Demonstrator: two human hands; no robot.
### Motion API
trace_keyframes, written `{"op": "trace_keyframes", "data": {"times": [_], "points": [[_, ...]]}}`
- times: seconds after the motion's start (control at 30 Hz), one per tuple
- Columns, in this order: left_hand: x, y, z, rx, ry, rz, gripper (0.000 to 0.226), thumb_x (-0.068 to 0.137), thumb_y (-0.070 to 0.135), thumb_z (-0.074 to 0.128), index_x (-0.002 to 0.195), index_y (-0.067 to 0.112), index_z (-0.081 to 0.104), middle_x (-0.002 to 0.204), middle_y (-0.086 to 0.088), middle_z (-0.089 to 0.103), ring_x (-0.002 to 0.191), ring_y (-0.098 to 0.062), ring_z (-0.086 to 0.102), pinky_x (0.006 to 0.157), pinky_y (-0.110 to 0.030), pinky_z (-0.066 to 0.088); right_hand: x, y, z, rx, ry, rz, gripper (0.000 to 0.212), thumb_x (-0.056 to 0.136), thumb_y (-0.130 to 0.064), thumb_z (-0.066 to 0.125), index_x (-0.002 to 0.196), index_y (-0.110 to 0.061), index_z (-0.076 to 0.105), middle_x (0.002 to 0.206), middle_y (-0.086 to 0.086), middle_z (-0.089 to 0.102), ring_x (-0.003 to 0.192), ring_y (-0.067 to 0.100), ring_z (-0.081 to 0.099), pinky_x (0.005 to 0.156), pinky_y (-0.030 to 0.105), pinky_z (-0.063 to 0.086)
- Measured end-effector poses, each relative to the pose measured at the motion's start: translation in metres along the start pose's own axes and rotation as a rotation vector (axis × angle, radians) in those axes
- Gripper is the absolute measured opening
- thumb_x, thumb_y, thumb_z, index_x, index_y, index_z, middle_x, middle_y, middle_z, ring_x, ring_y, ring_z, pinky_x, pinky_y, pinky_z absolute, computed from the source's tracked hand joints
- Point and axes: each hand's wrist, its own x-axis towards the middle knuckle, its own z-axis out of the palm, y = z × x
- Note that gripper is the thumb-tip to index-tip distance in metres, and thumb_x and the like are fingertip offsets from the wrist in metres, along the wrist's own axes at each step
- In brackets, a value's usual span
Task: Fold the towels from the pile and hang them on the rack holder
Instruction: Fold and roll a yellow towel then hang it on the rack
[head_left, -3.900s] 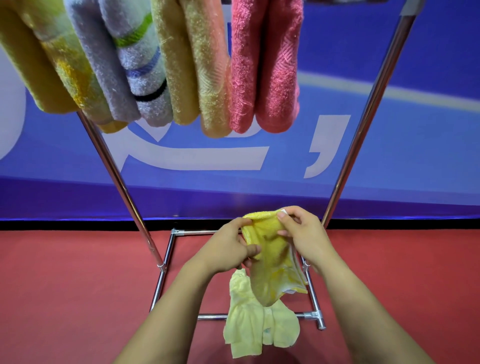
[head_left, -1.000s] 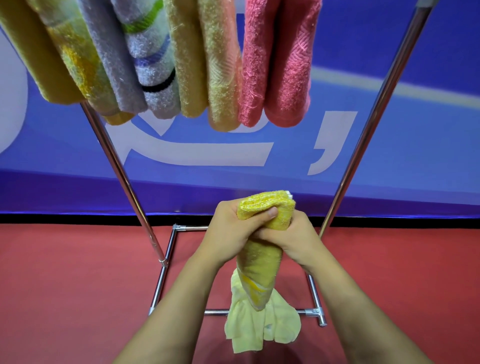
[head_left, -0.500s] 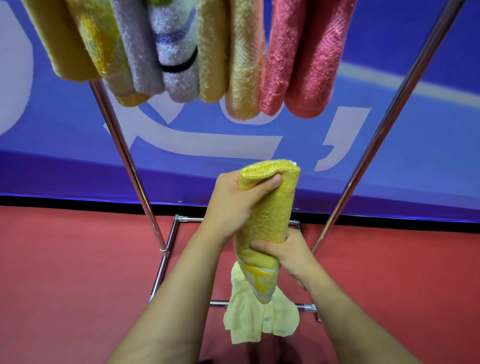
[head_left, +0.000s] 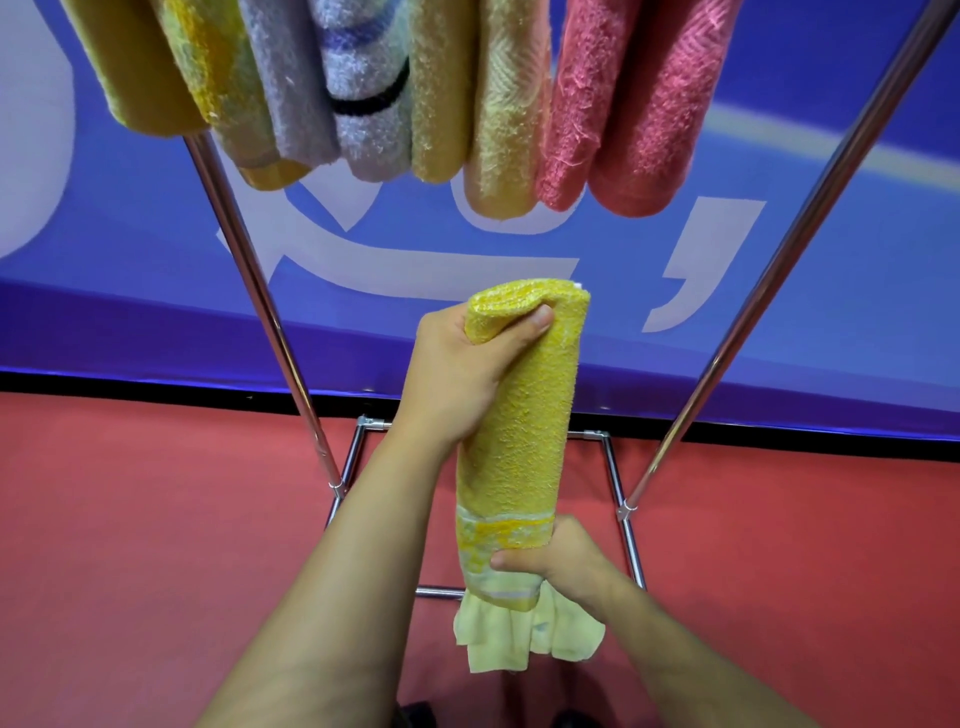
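A folded yellow towel (head_left: 524, 415) stands upright as a long narrow strip in front of me. My left hand (head_left: 462, 369) grips its top fold, thumb across the front. My right hand (head_left: 556, 556) pinches its lower patterned end. Below them a pale yellow towel (head_left: 519, 639) lies crumpled on the red floor over the rack's base bar. Above, several folded towels hang side by side from the rack: mustard (head_left: 130, 73), grey striped (head_left: 332, 88), tan (head_left: 478, 104) and pink (head_left: 639, 109). The top bar is out of view.
The rack's chrome legs slant down on the left (head_left: 260, 291) and right (head_left: 779, 291) to a rectangular base frame (head_left: 608, 457) on the red floor (head_left: 156, 519). A blue banner wall (head_left: 831, 260) stands right behind the rack.
The yellow towel went from a loose hanging cloth to a folded strip. My left hand has raised its top end, and my right hand has slid down to the lower end.
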Motion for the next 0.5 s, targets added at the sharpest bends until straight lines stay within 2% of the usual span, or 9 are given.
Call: {"op": "trace_keyframes", "data": {"times": [0.17,0.27,0.4,0.5], "points": [[-0.001,0.001,0.001,0.002,0.012,-0.021,0.004,0.089,0.019,0.079,0.089,0.023,0.08,0.081,0.008,0.078,0.078,-0.004,0.072,0.073,-0.02,0.057,0.001,-0.002,-0.005,0.013,-0.021,-0.006,0.038,0.072,-0.006,0.089,0.108,-0.006,0.078,0.109,0.013,0.078,0.107,0.03,0.074,0.102,0.046,0.055],[-0.002,-0.001,0.002,0.01,0.001,-0.034,0.002,0.089,0.021,0.079,0.09,0.022,0.08,0.081,0.008,0.078,0.078,-0.004,0.073,0.072,-0.02,0.056,0.0,-0.009,-0.008,0.049,-0.027,-0.015,0.042,0.07,-0.011,0.09,0.109,-0.006,0.077,0.109,0.014,0.078,0.107,0.032,0.073,0.101,0.049,0.055],[-0.003,-0.004,0.005,0.017,-0.029,-0.056,0.003,0.089,0.021,0.078,0.091,0.022,0.08,0.08,0.009,0.078,0.078,-0.004,0.073,0.071,-0.019,0.055,-0.003,-0.034,-0.008,0.085,0.04,-0.113,0.05,0.06,-0.021,0.093,0.105,-0.007,0.076,0.103,0.013,0.079,0.098,0.029,0.076,0.089,0.042,0.06],[-0.004,-0.008,0.009,0.017,-0.064,-0.073,0.005,0.09,0.019,0.078,0.094,0.019,0.08,0.083,0.007,0.079,0.079,-0.004,0.072,0.071,-0.019,0.055,-0.009,-0.054,-0.007,0.11,0.079,-0.193,0.037,0.063,-0.018,0.087,0.098,-0.011,0.077,0.098,0.011,0.08,0.089,0.022,0.076,0.081,0.034,0.061]]}}
